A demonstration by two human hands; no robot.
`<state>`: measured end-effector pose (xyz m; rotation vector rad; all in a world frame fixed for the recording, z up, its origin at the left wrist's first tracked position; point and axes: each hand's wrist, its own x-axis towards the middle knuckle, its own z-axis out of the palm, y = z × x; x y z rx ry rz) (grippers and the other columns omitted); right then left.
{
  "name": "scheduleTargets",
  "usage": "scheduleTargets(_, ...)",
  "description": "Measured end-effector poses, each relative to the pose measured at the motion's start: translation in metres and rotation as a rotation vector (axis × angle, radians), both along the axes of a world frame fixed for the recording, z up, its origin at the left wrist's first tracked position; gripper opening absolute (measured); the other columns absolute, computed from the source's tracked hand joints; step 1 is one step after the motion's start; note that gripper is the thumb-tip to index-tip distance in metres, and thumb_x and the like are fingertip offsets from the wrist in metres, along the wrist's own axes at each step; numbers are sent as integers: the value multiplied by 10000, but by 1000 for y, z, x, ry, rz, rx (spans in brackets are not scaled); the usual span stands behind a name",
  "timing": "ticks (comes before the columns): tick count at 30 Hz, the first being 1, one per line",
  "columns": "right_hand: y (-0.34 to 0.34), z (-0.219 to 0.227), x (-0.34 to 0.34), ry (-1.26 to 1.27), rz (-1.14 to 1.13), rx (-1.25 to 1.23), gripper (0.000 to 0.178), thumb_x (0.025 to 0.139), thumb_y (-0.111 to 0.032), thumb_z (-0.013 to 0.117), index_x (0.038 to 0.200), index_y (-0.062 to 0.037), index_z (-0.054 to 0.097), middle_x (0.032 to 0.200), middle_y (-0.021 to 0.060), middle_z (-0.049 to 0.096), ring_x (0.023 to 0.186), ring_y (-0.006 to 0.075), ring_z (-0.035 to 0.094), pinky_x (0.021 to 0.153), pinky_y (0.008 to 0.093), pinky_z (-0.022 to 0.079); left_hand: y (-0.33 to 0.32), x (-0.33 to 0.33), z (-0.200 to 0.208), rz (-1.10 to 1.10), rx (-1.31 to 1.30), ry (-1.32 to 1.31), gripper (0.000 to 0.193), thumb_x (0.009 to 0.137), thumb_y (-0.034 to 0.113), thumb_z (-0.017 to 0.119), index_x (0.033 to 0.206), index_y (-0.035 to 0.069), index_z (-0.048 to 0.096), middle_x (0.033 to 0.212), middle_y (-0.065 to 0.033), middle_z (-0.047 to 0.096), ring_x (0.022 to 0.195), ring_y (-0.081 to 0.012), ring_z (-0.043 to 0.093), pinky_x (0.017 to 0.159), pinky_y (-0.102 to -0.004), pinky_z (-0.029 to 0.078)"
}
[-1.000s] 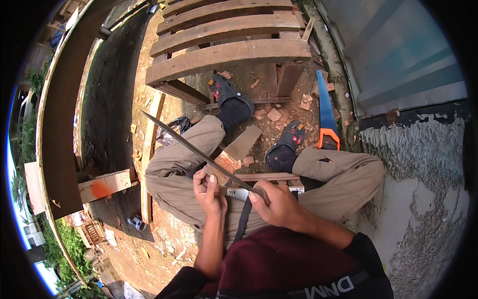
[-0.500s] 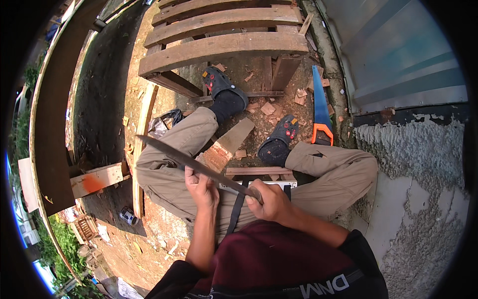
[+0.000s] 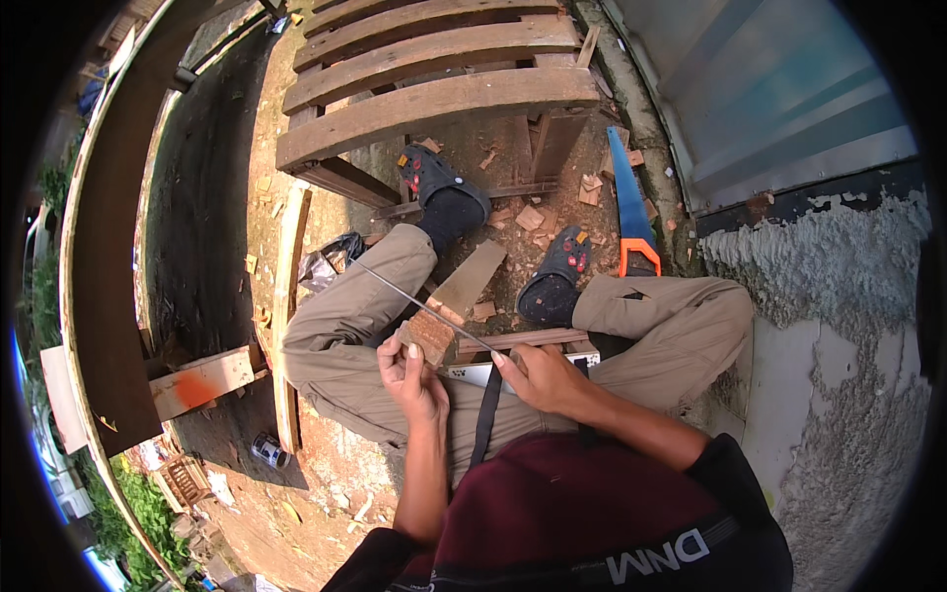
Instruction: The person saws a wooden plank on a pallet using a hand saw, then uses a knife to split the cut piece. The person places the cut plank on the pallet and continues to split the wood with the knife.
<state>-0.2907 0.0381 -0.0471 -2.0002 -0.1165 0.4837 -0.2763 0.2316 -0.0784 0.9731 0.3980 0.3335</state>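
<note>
My left hand is closed on the near end of a wooden board, thumb on top of its rough, reddish-brown cut face. The board slants away between my legs, its far end pale and greyish. In my right hand is the handle of a machete, mostly hidden by the fingers. Its long blade shows nearly edge-on as a thin line, reaching up and left across the board. Whether the blade touches the wood I cannot tell.
A slatted wooden bench stands ahead. A blue-bladed handsaw with an orange handle lies to the right, near a metal wall. Wood chips litter the ground. A long timber and a can lie to the left.
The machete has turned from showing its broad side to nearly edge-on, and its tip has shifted right. My left hand now shows plainly on the board's end.
</note>
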Motion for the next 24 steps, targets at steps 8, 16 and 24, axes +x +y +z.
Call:
scheduleTargets(8, 5, 30, 2, -206, -32, 235, 372, 990, -329, 606, 878, 25, 577, 554, 139, 533, 503, 298, 588, 502, 403, 437, 8, -3, -7, -72, -20, -4, 307, 920, 9, 694, 1178, 65, 537, 1087, -61, 589, 983, -146, 598, 830, -292, 537)
scheduleTargets(16, 2, 36, 3, -52, 5, 179, 382, 1006, -325, 580, 862, 29, 579, 572, 176, 549, 508, 363, 557, 523, 466, 426, 8, -4, -6, -15, -26, -2, 305, 925, -11, 676, 1178, 76, 529, 1162, -97, 614, 1077, -191, 619, 931, -342, 534)
scheduleTargets(24, -6, -11, -10, -11, -34, 54, 417, 1019, -328, 568, 780, 14, 583, 567, 160, 537, 487, 318, 533, 516, 435, 406, 12, 3, -3, -4, -30, 10, 292, 920, 3, 688, 1159, 75, 538, 1205, -101, 615, 1122, -183, 608, 981, -347, 526)
